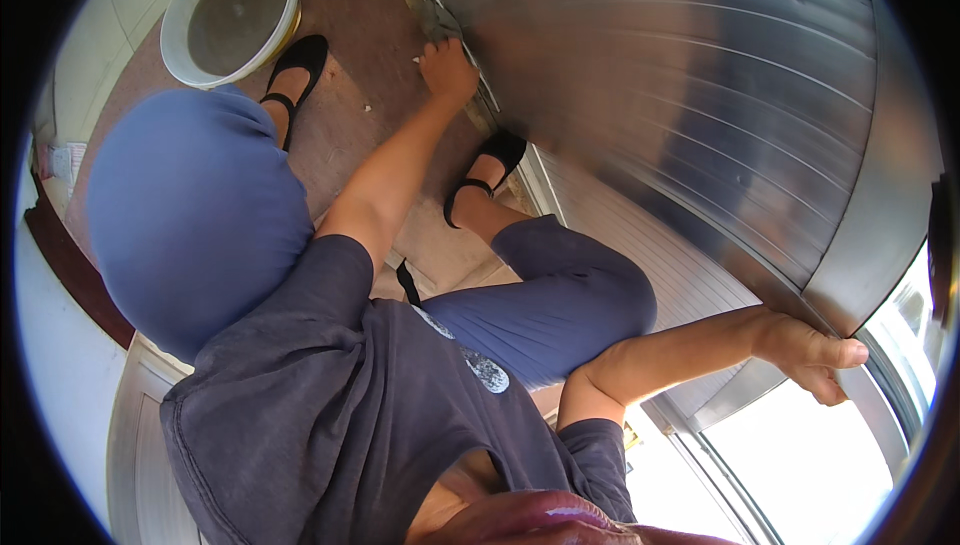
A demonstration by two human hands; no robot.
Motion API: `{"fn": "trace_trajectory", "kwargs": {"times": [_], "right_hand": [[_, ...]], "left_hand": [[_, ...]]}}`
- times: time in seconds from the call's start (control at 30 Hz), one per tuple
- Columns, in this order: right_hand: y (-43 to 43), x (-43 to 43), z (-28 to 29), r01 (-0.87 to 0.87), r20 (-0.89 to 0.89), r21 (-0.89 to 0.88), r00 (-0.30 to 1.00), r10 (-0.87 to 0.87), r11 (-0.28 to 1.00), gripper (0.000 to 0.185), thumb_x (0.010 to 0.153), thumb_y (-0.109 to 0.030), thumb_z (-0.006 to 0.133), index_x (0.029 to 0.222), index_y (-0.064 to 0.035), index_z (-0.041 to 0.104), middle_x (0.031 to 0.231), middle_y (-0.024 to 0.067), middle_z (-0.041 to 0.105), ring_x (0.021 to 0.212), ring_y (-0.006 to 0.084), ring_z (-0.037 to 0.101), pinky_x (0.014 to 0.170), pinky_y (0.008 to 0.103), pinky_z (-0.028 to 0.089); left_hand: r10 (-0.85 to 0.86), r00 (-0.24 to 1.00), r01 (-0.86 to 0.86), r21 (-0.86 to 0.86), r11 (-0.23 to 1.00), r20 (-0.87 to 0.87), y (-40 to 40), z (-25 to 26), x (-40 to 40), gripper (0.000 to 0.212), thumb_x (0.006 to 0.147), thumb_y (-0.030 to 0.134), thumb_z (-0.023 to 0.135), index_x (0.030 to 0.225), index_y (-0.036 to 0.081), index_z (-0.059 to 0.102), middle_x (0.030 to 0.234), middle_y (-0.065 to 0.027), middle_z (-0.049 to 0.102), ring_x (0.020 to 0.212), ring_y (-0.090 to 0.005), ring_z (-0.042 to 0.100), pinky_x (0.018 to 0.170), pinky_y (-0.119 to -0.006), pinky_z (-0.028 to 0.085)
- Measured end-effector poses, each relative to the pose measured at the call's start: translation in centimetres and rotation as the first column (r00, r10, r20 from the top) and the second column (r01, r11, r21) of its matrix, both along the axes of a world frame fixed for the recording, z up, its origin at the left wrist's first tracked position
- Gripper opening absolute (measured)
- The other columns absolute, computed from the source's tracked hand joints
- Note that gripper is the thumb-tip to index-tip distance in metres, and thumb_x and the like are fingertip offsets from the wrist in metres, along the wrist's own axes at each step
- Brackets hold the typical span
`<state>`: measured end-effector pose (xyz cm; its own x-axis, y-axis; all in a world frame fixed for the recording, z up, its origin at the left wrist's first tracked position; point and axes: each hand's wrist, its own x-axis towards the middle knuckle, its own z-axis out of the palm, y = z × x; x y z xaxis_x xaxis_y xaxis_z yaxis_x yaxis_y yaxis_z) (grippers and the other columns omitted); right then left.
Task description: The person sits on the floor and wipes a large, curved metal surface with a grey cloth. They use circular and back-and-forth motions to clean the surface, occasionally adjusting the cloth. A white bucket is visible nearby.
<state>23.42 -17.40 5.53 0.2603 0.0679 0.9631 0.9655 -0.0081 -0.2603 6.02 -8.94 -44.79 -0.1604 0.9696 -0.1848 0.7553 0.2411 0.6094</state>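
My left hand point(450, 74) reaches down to the foot of a ribbed metal door point(675, 65). Its fingers are curled over what looks like a grey cloth point(444, 20), pressed along the lower door edge. Most of the cloth is hidden by the hand and the edge. At the right, my right hand point(810, 357) is at the corner of the metal door, thumb stretched out and fingers bent. Whether those fingers grip the edge is not clear.
A white bucket point(171, 35) of murky water stands by my left shoe point(304, 57). My right shoe point(504, 149) is close to the door's lower edge. Small pale bits lie on the reddish-brown floor point(360, 80). A bright opening point(795, 440) shows at the lower right.
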Motion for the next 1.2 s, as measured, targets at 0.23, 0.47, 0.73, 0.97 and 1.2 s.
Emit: {"fn": "trace_trajectory", "kwargs": {"times": [0.23, 0.47, 0.73, 0.97, 1.2], "right_hand": [[0.2, -0.3, -0.1, 0.007, -0.023, -0.001, 1.0, -0.007, 1.0, 0.093, 0.085, -0.05, 0.067, 0.143, 0.009, 0.022, 0.121, 0.0285, 0.042, 0.123, 0.0396, 0.058, 0.093, 0.0467, 0.061], [-0.1, 0.7, 0.1, -0.012, 0.049, -0.006, 0.999, 0.012, 1.0, 0.096, 0.088, -0.055, 0.066, 0.144, 0.01, 0.023, 0.121, 0.03, 0.045, 0.118, 0.04, 0.062, 0.089, 0.0454, 0.062], [-0.8, 1.9, 0.3, 0.053, 0.088, 0.053, 0.994, -0.058, 0.997, 0.086, 0.088, -0.05, 0.069, 0.134, 0.0127, 0.032, 0.119, 0.0279, 0.047, 0.11, 0.0334, 0.065, 0.079, 0.039, 0.064], [-0.6, 1.9, 1.1, 0.228, 0.26, 0.156, 0.929, -0.262, 0.961, 0.082, 0.087, -0.051, 0.069, 0.125, 0.0185, 0.045, 0.104, 0.0231, 0.057, 0.095, 0.036, 0.069, 0.079, 0.0461, 0.06], [-0.5, 1.9, 1.1, 0.052, 0.279, 0.025, 0.959, -0.057, 0.998, 0.081, 0.088, -0.051, 0.069, 0.123, 0.0177, 0.044, 0.11, 0.0251, 0.055, 0.1, 0.0345, 0.067, 0.08, 0.0427, 0.06]], "left_hand": [[-0.245, 0.963, 0.262, -0.194, 0.945, 0.108, -9.2, 1.9, 5.6, 0.04, 0.073, 0.015, 0.078, 0.107, 0.002, 0.062, 0.106, -0.0137, 0.067, 0.11, -0.0313, 0.057, 0.092, -0.043, 0.044], [-0.357, 0.905, 0.387, -0.101, 0.916, 0.229, -12.6, 2.1, 5.4, 0.029, 0.075, 0.011, 0.073, 0.101, 0.001, 0.065, 0.1, -0.0157, 0.068, 0.104, -0.0323, 0.06, 0.093, -0.044, 0.046], [-0.053, 0.816, 0.164, -0.142, 0.976, 0.575, -8.2, 2.8, 0.0, 0.025, 0.086, 0.022, 0.058, 0.089, -0.002, 0.065, 0.1, -0.0229, 0.067, 0.103, -0.0447, 0.058, 0.095, -0.052, 0.046], [0.348, 0.686, -0.386, -0.086, 0.919, 0.639, 1.6, 2.7, 1.2, 0.039, 0.1, 0.031, 0.047, 0.108, -0.003, 0.064, 0.123, -0.0275, 0.059, 0.117, -0.0449, 0.054, 0.097, -0.05, 0.042], [0.225, 0.308, -0.384, -0.096, 0.918, 0.924, -0.4, 14.6, 6.9, 0.055, 0.11, 0.044, 0.031, 0.121, -0.005, 0.055, 0.125, -0.0203, 0.057, 0.121, -0.0355, 0.053, 0.103, -0.043, 0.039]]}}
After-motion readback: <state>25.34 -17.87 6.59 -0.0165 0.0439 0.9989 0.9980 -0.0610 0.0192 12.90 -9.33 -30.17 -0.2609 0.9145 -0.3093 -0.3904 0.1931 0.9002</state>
